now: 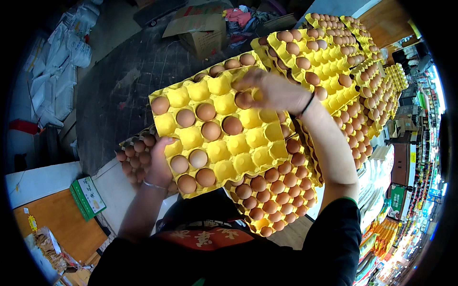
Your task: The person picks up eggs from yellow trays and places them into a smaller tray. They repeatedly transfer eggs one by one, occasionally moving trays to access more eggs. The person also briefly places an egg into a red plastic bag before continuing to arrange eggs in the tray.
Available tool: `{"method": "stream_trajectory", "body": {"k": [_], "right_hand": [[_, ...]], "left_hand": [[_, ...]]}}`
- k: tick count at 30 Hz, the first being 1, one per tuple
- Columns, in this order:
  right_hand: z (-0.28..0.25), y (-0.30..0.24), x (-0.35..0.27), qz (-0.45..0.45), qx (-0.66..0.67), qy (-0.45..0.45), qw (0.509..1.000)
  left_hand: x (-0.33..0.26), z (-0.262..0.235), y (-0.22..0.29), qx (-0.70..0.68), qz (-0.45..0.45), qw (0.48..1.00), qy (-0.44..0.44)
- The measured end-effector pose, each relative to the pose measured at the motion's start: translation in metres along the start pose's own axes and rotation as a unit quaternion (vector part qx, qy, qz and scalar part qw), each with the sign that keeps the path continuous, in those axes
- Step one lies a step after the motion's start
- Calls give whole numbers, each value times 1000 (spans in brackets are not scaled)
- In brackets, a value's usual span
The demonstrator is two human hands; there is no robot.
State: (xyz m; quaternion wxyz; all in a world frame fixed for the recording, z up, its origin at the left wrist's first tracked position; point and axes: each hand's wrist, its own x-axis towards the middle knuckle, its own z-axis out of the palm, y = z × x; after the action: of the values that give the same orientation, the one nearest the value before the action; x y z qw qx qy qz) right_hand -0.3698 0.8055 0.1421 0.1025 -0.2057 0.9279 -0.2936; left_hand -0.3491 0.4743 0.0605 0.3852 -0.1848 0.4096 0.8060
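A yellow egg tray (198, 136) is tilted in front of me, partly filled with brown eggs (205, 111); many of its cups hold nothing. My left hand (161, 164) grips the tray's left edge, the thumb over the rim. At its upper right, my right hand (276, 91) is blurred by motion, its fingers curled about a brown egg (243, 100) at a cup. Beneath and behind this tray another row of eggs (232, 64) shows. Below it to the right stands a fuller tray of brown eggs (272, 193).
Stacked yellow trays with eggs (329, 66) rise along the right. More eggs (138, 153) sit left of my hand. A dark round tabletop (124, 90) carries a cardboard box (200, 35). A green-and-white box (88, 197) stands lower left; shop shelves line the far right.
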Motion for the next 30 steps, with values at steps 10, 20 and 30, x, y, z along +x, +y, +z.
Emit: {"method": "stream_trajectory", "body": {"k": [10, 20, 30], "right_hand": [[33, -14, -9, 40, -314, 71, 946], [-60, 62, -41, 153, -197, 379, 891], [-79, 160, -42, 435, -276, 246, 821]], "left_hand": [[-44, 71, 15, 110, -11, 991, 73], [-17, 36, 7, 64, 2, 997, 30], [10, -12, -1, -19, 9, 999, -36]]}}
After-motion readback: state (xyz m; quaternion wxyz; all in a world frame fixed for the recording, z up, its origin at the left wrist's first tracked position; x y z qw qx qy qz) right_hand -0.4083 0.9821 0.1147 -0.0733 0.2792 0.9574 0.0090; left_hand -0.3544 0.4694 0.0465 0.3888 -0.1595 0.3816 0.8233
